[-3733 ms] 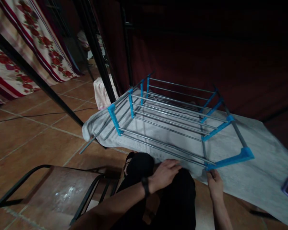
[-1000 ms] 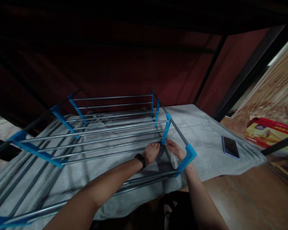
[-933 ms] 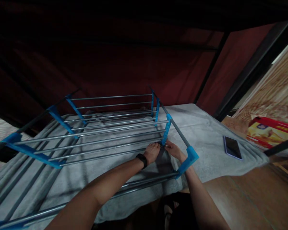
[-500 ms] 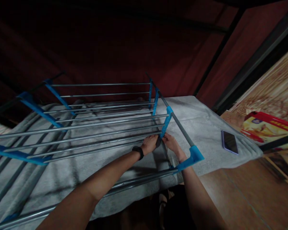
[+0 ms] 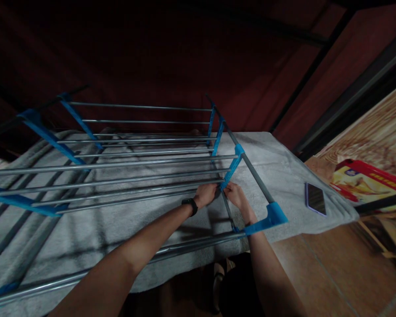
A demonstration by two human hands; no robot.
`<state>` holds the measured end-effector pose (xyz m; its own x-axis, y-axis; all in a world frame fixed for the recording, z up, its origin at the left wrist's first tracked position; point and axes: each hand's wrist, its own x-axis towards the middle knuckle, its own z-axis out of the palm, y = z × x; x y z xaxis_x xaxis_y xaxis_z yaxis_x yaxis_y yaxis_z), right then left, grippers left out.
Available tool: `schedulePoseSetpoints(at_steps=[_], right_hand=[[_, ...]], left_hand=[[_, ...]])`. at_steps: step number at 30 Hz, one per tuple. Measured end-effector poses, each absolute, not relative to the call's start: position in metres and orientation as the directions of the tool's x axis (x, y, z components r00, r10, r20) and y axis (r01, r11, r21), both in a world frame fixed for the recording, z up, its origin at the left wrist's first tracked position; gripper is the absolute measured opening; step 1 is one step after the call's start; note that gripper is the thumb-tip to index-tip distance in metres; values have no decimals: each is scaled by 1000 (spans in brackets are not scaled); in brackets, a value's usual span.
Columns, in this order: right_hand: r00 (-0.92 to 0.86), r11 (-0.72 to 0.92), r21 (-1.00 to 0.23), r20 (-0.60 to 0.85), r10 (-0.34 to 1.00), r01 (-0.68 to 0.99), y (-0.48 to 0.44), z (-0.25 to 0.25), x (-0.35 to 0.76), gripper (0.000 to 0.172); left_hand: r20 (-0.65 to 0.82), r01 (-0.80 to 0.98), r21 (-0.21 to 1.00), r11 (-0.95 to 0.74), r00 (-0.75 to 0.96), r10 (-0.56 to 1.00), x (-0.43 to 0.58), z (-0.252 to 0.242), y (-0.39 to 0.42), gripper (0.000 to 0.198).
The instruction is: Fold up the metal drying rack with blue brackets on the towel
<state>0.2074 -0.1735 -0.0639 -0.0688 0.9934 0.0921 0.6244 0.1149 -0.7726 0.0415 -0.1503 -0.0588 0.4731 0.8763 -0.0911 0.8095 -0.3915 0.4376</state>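
Drying rack (image 5: 135, 167) | left hand (image 5: 207, 193), right hand (image 5: 236, 196): fingers apparently pinched on blue bracket (image 5: 232, 169)

**Around the work: cloth, phone, box**

A grey cloth (image 5: 284, 176) is spread flat over the floor of brown tiles (image 5: 333, 273). On its right part lies a dark phone (image 5: 314, 199), screen up, near the edge of the cloth. Beyond that edge, further right, a red and yellow box (image 5: 363, 185) sits below a panel with wood pattern (image 5: 376, 127). Behind is a dark red fabric (image 5: 152, 57), and black metal bars (image 5: 350, 94) slant in front of it.
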Motion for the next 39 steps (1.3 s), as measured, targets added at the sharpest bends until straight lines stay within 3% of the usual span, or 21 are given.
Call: schedulePoseSetpoints(at_steps=[6, 23, 39], right_hand=[[-43, 105, -695, 106, 993, 712, -177, -61, 204, 24], [8, 75, -757, 105, 994, 649, -179, -60, 198, 22], [16, 55, -714, 93, 996, 698, -177, -65, 194, 22]], left_hand=[[-76, 804, 448, -391, 470, 879, 41, -57, -151, 35], [-76, 810, 395, -432, 498, 864, 39, -55, -156, 35], [-103, 809, 433, -396, 481, 870, 33, -55, -157, 36]])
